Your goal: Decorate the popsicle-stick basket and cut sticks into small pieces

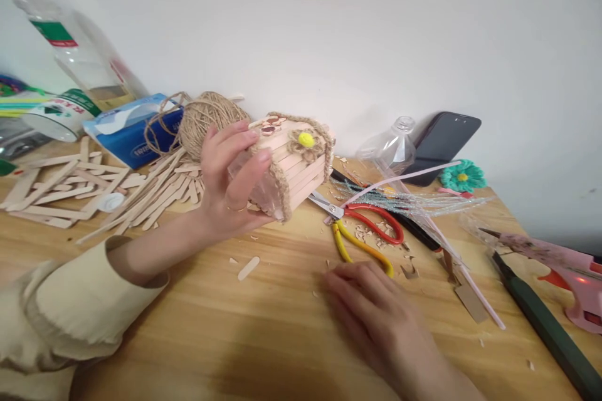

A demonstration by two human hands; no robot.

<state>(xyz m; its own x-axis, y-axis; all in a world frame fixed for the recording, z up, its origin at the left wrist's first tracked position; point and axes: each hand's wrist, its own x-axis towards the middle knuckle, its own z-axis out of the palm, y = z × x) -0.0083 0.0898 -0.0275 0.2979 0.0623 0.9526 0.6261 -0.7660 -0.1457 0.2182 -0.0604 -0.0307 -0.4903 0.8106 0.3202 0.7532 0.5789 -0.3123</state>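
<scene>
My left hand (pixel 230 182) grips a small craft container (pixel 301 169) and holds it tilted above the table. Pale wooden sticks cover its side, twine runs along both rims, and a twine flower with a yellow centre decorates it. Clear plastic shows at the end towards me. My right hand (pixel 371 301) rests low over the wooden table (pixel 188 326), its fingers together and curled down, with the fingertips hidden. Just beyond it lie scissors (pixel 335 210) with one red and one yellow handle. Whether anything is under the right fingers cannot be made out.
Loose wooden sticks (pixel 61 191), a blue tissue pack (pixel 141 138) and a twine ball (pixel 209 119) lie left. A clear bottle (pixel 399 144), a phone (pixel 442 144) and a teal flower (pixel 463 177) stand behind. A pink glue gun (pixel 555 263) and dark green tool (pixel 545 319) lie right.
</scene>
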